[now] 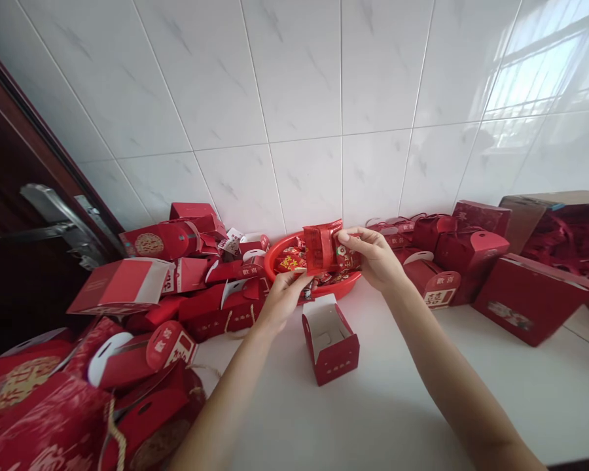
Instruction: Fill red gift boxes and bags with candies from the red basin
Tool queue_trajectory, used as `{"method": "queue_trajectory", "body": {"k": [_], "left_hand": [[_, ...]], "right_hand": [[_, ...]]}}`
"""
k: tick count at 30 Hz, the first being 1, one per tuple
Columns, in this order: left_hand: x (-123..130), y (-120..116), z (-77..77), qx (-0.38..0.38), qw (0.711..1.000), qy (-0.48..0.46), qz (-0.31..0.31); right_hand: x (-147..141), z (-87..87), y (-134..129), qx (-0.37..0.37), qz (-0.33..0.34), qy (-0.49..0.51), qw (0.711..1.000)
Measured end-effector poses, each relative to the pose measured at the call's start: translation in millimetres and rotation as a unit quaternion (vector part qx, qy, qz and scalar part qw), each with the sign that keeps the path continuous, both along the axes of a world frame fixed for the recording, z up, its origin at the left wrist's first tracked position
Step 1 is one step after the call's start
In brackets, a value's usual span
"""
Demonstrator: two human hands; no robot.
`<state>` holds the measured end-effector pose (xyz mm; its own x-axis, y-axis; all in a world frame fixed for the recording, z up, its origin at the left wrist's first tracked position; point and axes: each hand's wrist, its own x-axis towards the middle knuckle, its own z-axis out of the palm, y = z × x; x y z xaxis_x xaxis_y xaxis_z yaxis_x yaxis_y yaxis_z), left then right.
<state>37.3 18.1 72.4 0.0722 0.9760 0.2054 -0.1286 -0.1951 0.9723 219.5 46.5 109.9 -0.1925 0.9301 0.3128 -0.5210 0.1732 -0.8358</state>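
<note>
Before white marbled wall tiles (304,72), red wrapped packets (317,247) are held over the red plastic basin (342,288), pinched by the left hand (281,297) and the right hand (374,256), and are best gripped lightly near their edges so that creasing is avoided.

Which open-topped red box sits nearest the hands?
The small box on the white surface, just in front of the red basin, below the left hand and right hand. Its pale inside shows; the other boxes crowd either side.
</note>
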Motion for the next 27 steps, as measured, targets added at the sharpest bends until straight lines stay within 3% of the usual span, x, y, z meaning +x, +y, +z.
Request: {"method": "queue_trajectory", "body": {"k": [5, 7, 11, 16, 18, 21, 24, 27], "left_hand": [[6.1, -14.3, -4.7, -0.018, 0.994, 0.083, -0.062], [2.8, -15.3, -5.6, -0.001, 0.992, 0.115, -0.050], [-13.6, -16.6, -3.9, 0.055, 0.977, 0.207, 0.001], [-37.2, -21.4, 0.0, 0.024, 0.954, 0.294, -0.055], [-42.3, -20.9, 0.4, 0.003, 0.957, 0.278, -0.089], [-43.7, -16.6, -2.6, 0.018, 0.979, 0.165, -0.118], [-40.3, -11.8, -10.1, 0.018, 0.997, 0.012, -0.067], [-35.8, -10.8, -18.6, 0.003, 0.997, -0.081, -0.005]], "right_hand": [[-2.0, 6.4, -17.9, 0.050, -0.012, -0.041, 0.998], [-2.6, 5.3, -20.8, 0.061, -0.011, -0.051, 0.997], [-6.2, 1.9, -23.0, 0.076, -0.005, -0.065, 0.995], [-18.2, -5.7, -23.1, 0.085, -0.011, -0.098, 0.992], [-23.2, -9.0, -23.2, 0.089, -0.023, -0.105, 0.990], [-28.6, -12.2, -24.6, 0.094, -0.039, -0.108, 0.989], [-31.0, -12.3, -27.8, 0.102, -0.023, -0.134, 0.985], [-31.4, -11.0, -31.4, 0.132, -0.007, -0.179, 0.975]]}}
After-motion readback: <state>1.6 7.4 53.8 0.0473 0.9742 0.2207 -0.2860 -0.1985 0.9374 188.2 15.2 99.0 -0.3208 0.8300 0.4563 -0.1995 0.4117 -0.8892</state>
